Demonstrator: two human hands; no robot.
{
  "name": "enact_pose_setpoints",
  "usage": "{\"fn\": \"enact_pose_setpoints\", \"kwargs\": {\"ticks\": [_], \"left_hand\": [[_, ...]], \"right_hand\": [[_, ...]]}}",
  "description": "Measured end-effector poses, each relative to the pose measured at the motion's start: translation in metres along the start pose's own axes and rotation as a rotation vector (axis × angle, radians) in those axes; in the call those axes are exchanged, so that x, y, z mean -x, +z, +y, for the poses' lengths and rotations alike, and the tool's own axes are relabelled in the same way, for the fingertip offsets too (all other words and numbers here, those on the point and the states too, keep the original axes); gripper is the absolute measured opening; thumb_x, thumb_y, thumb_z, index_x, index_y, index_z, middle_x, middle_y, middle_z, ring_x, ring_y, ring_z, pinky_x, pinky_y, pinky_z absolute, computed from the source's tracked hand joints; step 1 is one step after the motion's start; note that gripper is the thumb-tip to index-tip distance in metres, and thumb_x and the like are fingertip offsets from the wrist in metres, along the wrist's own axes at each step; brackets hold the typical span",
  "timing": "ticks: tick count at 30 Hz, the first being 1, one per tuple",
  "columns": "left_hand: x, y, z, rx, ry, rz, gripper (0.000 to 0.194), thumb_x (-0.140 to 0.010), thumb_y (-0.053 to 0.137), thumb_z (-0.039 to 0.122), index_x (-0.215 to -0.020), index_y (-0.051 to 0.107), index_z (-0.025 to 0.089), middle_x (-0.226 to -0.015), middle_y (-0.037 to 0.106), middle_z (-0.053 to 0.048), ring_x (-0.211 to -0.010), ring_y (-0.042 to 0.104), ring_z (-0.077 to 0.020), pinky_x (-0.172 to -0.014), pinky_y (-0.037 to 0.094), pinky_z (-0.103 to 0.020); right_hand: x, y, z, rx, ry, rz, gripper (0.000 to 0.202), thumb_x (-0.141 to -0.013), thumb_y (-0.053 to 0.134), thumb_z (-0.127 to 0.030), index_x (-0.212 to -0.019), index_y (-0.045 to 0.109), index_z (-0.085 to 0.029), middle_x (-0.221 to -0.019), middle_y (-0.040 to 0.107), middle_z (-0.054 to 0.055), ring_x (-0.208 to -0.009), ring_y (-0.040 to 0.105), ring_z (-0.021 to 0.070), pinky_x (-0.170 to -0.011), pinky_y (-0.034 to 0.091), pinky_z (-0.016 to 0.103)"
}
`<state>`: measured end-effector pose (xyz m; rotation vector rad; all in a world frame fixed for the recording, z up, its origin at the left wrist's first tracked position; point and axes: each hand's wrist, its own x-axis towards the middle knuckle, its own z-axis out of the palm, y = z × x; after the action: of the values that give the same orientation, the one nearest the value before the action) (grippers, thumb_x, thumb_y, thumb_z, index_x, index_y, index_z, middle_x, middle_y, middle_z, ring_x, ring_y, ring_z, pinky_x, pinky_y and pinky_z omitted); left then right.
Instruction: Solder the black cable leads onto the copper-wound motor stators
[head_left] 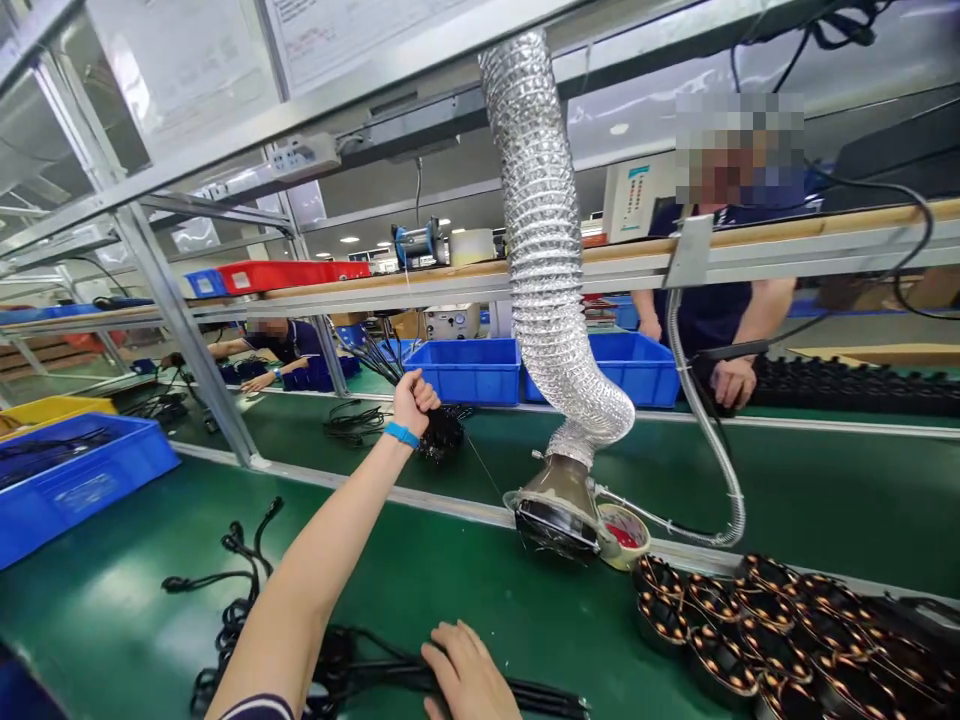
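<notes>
My left hand (416, 402), with a blue band at the wrist, is closed in a fist around a bundle of black cables (379, 358) above the far side of the bench. Cable lengths fan out up and left of the fist, and a dark tangled clump (444, 432) hangs just right of it. Nearer to me, my right hand (471, 675) lies over another bundle of black cables (390, 672) on the green bench top, fingers stretched out and slightly apart. Cable ends (551, 697) stick out to its right. Coiled cables with plugs (236, 545) lie left of my forearm.
A silver duct (551, 240) ends in a fume hood (559, 505) beside a tape roll (624, 535). Copper-wound ring parts (739, 625) crowd the right. Blue bins (465, 372) stand behind, another blue bin (82, 485) at left. A co-worker's hand (733, 382) is across the bench.
</notes>
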<state>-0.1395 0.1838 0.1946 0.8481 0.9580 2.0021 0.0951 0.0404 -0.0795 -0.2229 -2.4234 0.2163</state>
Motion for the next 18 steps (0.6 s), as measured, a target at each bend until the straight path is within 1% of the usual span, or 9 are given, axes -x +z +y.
{"fn": "enact_pose_setpoints", "kwargs": {"ticks": [1,3,6,8,10,12,14,16,18], "left_hand": [[0.007,0.003,0.011,0.013,0.000,-0.006,0.053,-0.089,0.048,0.039,-0.048,0.018,0.024,-0.038,0.016,0.007,-0.033,0.018,-0.0071,-0.042,0.023,-0.027],[0.021,0.012,0.032,0.033,-0.006,-0.013,0.053,-0.089,0.048,0.038,-0.048,0.018,0.024,-0.039,0.016,0.007,-0.033,0.018,-0.0068,-0.042,0.023,-0.026],[0.045,0.026,0.059,0.061,-0.008,-0.043,0.052,-0.089,0.049,0.037,-0.048,0.019,0.023,-0.039,0.016,0.008,-0.033,0.019,-0.0061,-0.042,0.023,-0.024],[0.068,0.033,0.076,0.091,0.000,-0.110,0.051,-0.088,0.049,0.035,-0.048,0.020,0.022,-0.038,0.016,0.008,-0.031,0.019,-0.0058,-0.041,0.023,-0.023],[0.095,0.037,0.092,0.114,0.013,-0.193,0.050,-0.086,0.050,0.032,-0.047,0.021,0.022,-0.037,0.017,0.008,-0.030,0.020,-0.0061,-0.039,0.022,-0.023],[0.126,0.035,0.106,0.111,0.037,-0.244,0.047,-0.085,0.049,0.028,-0.046,0.022,0.021,-0.036,0.019,0.008,-0.029,0.020,-0.0064,-0.038,0.023,-0.023],[0.155,0.029,0.119,0.082,0.078,-0.240,0.046,-0.085,0.048,0.027,-0.046,0.023,0.021,-0.036,0.020,0.008,-0.029,0.021,-0.0064,-0.038,0.024,-0.023],[0.179,0.019,0.131,0.045,0.118,-0.185,0.046,-0.085,0.047,0.026,-0.046,0.023,0.021,-0.035,0.021,0.008,-0.029,0.022,-0.0063,-0.038,0.026,-0.023],[0.194,0.009,0.147,0.011,0.141,-0.108,0.046,-0.085,0.046,0.026,-0.046,0.021,0.021,-0.035,0.021,0.007,-0.029,0.022,-0.0062,-0.038,0.027,-0.023]], "right_hand": [[0.001,-0.004,-0.003,-0.023,0.004,-0.038,0.041,-0.088,0.062,-0.033,-0.125,0.056,-0.016,-0.121,0.066,0.014,-0.116,0.063,0.0304,-0.103,0.053,0.049],[0.000,-0.018,-0.011,-0.071,0.035,-0.090,0.043,-0.090,0.056,-0.026,-0.132,0.052,-0.017,-0.131,0.060,0.014,-0.126,0.056,0.0292,-0.109,0.047,0.050],[-0.003,-0.039,-0.021,-0.113,0.075,-0.116,0.043,-0.091,0.050,-0.016,-0.134,0.050,-0.017,-0.135,0.057,0.014,-0.131,0.051,0.0269,-0.113,0.043,0.051],[-0.004,-0.046,-0.025,-0.119,0.063,-0.119,0.044,-0.091,0.050,-0.013,-0.134,0.050,-0.016,-0.135,0.057,0.014,-0.131,0.051,0.0270,-0.113,0.043,0.051],[-0.003,-0.048,-0.026,-0.114,0.034,-0.117,0.043,-0.091,0.049,-0.011,-0.134,0.050,-0.015,-0.134,0.057,0.016,-0.131,0.051,0.0276,-0.112,0.044,0.052],[-0.002,-0.048,-0.027,-0.111,0.012,-0.116,0.042,-0.091,0.049,-0.010,-0.134,0.050,-0.014,-0.133,0.057,0.016,-0.130,0.052,0.0277,-0.112,0.044,0.052],[-0.001,-0.048,-0.029,-0.117,0.001,-0.121,0.042,-0.091,0.050,-0.011,-0.132,0.052,-0.015,-0.133,0.058,0.015,-0.128,0.053,0.0277,-0.111,0.045,0.052],[-0.001,-0.048,-0.030,-0.126,0.006,-0.142,0.041,-0.090,0.053,-0.012,-0.131,0.053,-0.016,-0.132,0.059,0.015,-0.126,0.055,0.0278,-0.109,0.048,0.050],[-0.001,-0.049,-0.030,-0.127,0.029,-0.171,0.041,-0.089,0.055,-0.013,-0.130,0.054,-0.016,-0.131,0.060,0.014,-0.124,0.057,0.0282,-0.106,0.051,0.048]]}}
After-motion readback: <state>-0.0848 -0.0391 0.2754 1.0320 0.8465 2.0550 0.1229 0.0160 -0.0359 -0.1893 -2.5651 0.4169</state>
